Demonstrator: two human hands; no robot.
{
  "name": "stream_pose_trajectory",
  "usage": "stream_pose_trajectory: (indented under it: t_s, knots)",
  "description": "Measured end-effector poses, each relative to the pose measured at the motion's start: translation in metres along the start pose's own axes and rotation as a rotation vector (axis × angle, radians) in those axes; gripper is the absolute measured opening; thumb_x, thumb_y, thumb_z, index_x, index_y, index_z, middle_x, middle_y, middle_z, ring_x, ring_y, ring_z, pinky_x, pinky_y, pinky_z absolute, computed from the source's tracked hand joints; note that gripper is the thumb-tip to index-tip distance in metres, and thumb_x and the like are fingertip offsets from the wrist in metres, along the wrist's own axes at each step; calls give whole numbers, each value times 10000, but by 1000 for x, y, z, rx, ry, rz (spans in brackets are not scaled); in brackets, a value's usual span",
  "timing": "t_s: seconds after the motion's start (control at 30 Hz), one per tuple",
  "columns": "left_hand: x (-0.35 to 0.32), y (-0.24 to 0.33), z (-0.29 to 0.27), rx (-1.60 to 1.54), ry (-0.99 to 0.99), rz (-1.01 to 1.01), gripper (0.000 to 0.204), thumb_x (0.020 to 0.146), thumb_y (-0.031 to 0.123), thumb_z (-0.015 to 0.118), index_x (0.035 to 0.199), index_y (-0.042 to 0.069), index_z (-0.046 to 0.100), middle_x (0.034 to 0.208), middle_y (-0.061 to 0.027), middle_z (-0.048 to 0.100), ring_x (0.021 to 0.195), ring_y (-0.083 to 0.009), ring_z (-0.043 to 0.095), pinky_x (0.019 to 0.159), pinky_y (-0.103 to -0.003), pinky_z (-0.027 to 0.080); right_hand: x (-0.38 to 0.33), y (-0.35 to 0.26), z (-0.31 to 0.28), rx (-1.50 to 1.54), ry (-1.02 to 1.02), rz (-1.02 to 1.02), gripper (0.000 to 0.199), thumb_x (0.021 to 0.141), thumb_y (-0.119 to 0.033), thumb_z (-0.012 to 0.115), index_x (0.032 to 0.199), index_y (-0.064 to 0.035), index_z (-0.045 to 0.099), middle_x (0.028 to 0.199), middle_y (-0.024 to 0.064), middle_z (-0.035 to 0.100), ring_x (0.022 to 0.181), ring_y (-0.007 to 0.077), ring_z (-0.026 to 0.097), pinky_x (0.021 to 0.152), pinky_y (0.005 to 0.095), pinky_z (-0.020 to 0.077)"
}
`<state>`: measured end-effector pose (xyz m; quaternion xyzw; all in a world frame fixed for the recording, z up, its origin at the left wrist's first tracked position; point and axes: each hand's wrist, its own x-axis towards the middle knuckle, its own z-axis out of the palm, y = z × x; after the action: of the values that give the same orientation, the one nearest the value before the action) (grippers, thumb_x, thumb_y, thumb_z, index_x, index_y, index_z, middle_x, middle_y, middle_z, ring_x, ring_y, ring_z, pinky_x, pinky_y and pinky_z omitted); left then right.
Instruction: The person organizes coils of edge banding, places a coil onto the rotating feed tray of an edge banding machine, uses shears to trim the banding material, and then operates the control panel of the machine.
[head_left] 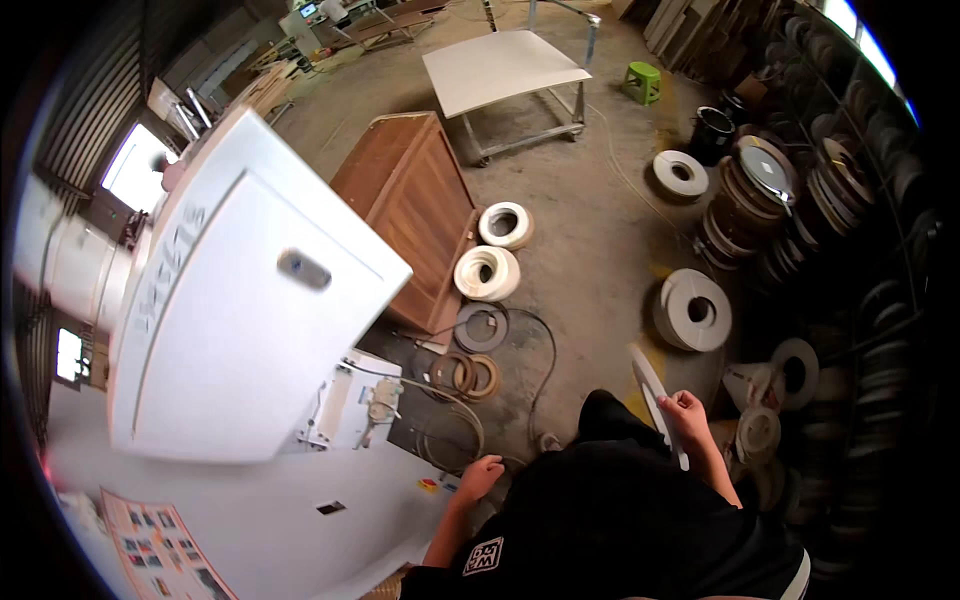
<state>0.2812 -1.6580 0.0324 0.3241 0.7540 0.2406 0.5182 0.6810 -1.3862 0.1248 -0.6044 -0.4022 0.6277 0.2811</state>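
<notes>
Right hand (688,418), bare, thumb and fingers closed on the side of a thin, white, disc-shaped coil (647,380), seemingly plastic. To an onlooker, the coil stands on edge just left of this palm, extending ahead of and behind the grip, beside the black-clothed leg (610,415). Judged light, springy, rather smooth and apt to unwind; best clasped across its full thickness. Left hand (482,475): loosely curled, contents indiscernible, near the white, flat-topped machine panel (260,500).
</notes>
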Motion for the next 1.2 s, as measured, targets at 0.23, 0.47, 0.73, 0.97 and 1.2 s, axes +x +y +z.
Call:
stream_pose_trajectory:
  t_s: [0.23,0.47,0.73,0.97,1.2]
  knots:
    - [133,-24,-44,169,403,192,351,944,293,607,1218,81,659,1084,-124,716,995,-321,681,876,-406,518,237,-117,151,-71,-233,-65,301,856,-186,803,753,-97,534,694,-25,565,612,68,489,552,260,394]
    - [135,49,57,-433,638,-448,231,943,265,586,1042,80,681,942,-153,670,883,-319,661,762,-424,523,437,-328,394,-584,-671,-492,439,752,-383,860,777,-9,630,674,57,615,641,119,556,633,336,484]
    - [210,193,134,-812,693,-746,253,947,272,597,1080,75,681,976,-148,681,907,-289,660,784,-410,522,507,-451,699,-604,-863,-1526,372,683,-260,865,904,-125,598,764,54,638,804,292,564,789,405,473]
    - [255,225,90,-874,837,-786,275,950,278,606,1114,70,680,1006,-143,691,928,-264,659,804,-397,521,571,-377,844,-1073,-865,-1370,426,763,-292,799,1103,-147,587,1145,53,654,1174,309,527,1079,441,377]
    - [247,234,114,-940,907,-773,299,953,284,616,1148,66,680,1037,-138,702,949,-239,659,824,-384,520,564,-333,814,-961,-719,-1658,616,806,-334,760,1324,-110,515,1478,117,468,1403,336,393,1175,536,281]
